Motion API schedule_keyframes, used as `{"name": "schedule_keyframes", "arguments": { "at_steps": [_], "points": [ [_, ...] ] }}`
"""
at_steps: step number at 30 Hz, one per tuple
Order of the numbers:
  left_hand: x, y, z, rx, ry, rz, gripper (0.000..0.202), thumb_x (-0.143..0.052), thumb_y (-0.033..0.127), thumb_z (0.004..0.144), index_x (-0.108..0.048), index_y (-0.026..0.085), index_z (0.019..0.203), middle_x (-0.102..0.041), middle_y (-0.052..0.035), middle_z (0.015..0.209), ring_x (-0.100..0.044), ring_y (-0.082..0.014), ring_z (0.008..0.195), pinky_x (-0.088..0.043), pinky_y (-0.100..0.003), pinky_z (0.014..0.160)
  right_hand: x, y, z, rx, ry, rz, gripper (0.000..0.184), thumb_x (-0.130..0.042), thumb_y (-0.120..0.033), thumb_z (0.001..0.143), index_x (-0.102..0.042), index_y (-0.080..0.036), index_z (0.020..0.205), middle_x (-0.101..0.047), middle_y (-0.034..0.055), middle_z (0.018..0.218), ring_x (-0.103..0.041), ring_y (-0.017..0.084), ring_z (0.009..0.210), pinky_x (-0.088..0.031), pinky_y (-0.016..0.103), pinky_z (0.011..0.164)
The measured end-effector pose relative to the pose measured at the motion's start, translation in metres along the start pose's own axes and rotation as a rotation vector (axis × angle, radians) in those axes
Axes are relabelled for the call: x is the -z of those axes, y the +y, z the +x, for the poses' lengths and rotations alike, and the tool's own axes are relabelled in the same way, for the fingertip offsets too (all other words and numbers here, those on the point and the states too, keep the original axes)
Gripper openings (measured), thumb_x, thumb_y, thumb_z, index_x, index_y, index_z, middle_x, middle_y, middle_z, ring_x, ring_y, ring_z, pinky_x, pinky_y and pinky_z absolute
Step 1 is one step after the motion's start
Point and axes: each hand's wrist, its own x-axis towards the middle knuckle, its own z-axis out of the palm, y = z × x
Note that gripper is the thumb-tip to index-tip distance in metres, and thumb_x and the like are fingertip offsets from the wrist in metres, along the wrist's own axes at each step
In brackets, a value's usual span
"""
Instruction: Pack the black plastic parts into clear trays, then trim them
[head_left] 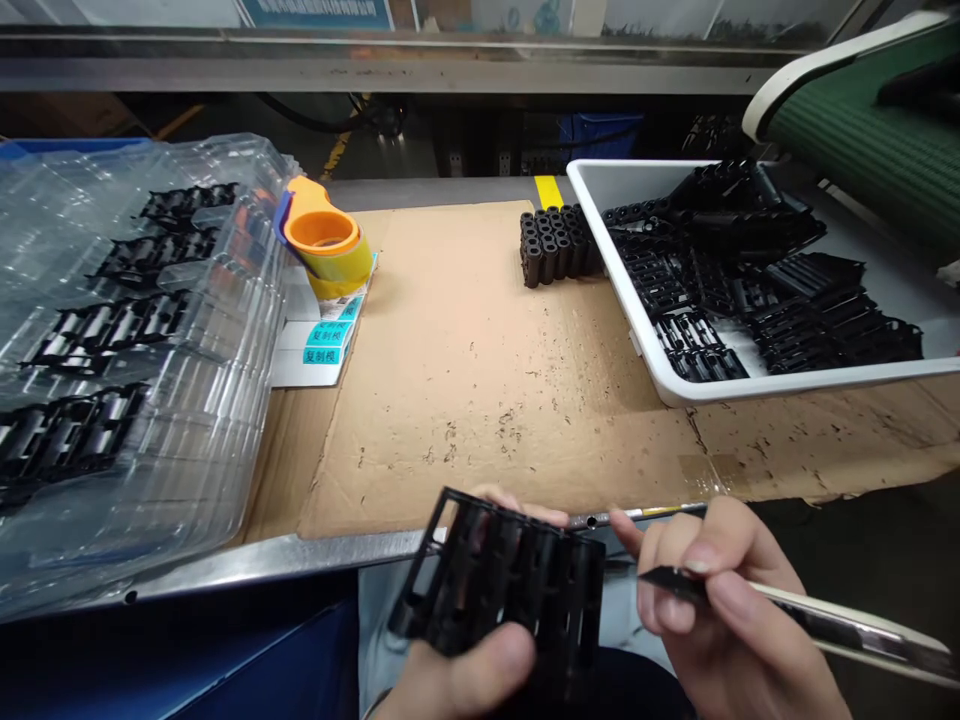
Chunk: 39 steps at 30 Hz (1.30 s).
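In front of my body, my left hand [465, 680] grips a black ribbed plastic part [517, 580] with open slots, the thumb on its near side and fingertips behind its far edge. My right hand [739, 610] pinches a utility knife [862, 632] with a pale handle close to its dark blade. The blade tip points left toward the plastic part, with a small gap between them. Part of my left hand is hidden behind the plastic part.
Clear plastic trays [225, 420] holding black parts are stacked at left, beside an orange tape dispenser [322, 235] on label sheets [322, 350]. A white bin [667, 390] of black parts stands right, next to a black tube block [555, 245]. Black scraps litter the cardboard [435, 340]. A green conveyor belt [862, 120] overhangs.
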Motion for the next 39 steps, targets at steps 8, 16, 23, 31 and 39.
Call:
{"name": "schedule_keyframes", "arguments": {
  "at_steps": [8, 16, 23, 31, 39],
  "points": [
    [-0.016, 0.000, 0.010, 0.309, -0.045, -1.093, 0.043, -0.062, 0.032, 0.098, -0.062, 0.015, 0.138, -0.066, -0.0066, 0.143, -0.071, -0.0001, 0.083, -0.053, -0.002, 0.077, -0.013, 0.024, 0.017, 0.143, -0.057, 0.095, 0.011, -0.061, -0.026, 0.101, -0.071, -0.029, 0.101, -0.072, -0.0051, 0.079, -0.069, 0.008, 0.076, -0.052, 0.032, 0.110],
    [-0.032, -0.006, 0.008, 0.461, 0.047, -1.281, 0.040, -0.078, 0.032, 0.088, -0.071, 0.016, 0.124, -0.080, -0.0042, 0.110, -0.074, -0.0002, 0.081, -0.050, 0.003, 0.070, -0.019, 0.040, 0.015, 0.175, -0.037, 0.020, 0.013, -0.058, -0.025, 0.102, -0.069, -0.032, 0.106, -0.072, -0.0063, 0.086, -0.069, 0.007, 0.083, -0.040, 0.028, 0.120],
    [-0.034, -0.010, 0.006, 0.484, 0.071, -1.227, 0.030, -0.078, 0.037, 0.087, -0.076, 0.020, 0.112, -0.081, -0.0004, 0.110, -0.074, 0.0026, 0.079, -0.047, 0.005, 0.068, -0.015, 0.042, 0.010, 0.193, -0.013, -0.034, 0.016, -0.055, -0.022, 0.103, -0.068, -0.031, 0.108, -0.071, -0.0054, 0.088, -0.070, 0.008, 0.085, -0.043, 0.029, 0.118],
    [-0.037, -0.006, 0.009, 0.511, 0.078, -1.209, 0.046, -0.081, 0.037, 0.085, -0.070, 0.021, 0.126, -0.081, -0.0003, 0.109, -0.074, 0.0029, 0.077, -0.048, 0.005, 0.066, -0.012, 0.040, 0.006, 0.129, -0.007, -0.029, 0.018, -0.053, -0.024, 0.104, -0.066, -0.035, 0.109, -0.069, -0.0063, 0.091, -0.069, 0.009, 0.068, -0.036, 0.048, 0.123],
    [-0.039, -0.009, 0.007, 0.495, 0.096, -1.184, 0.034, -0.078, 0.039, 0.087, -0.075, 0.021, 0.116, -0.080, -0.0014, 0.115, -0.073, 0.0027, 0.078, -0.049, 0.004, 0.067, -0.023, 0.030, 0.007, 0.048, 0.136, 0.012, 0.006, -0.063, -0.029, 0.099, -0.067, -0.031, 0.095, -0.068, -0.0042, 0.080, -0.069, 0.015, 0.075, -0.047, 0.052, 0.113]
  ]
}}
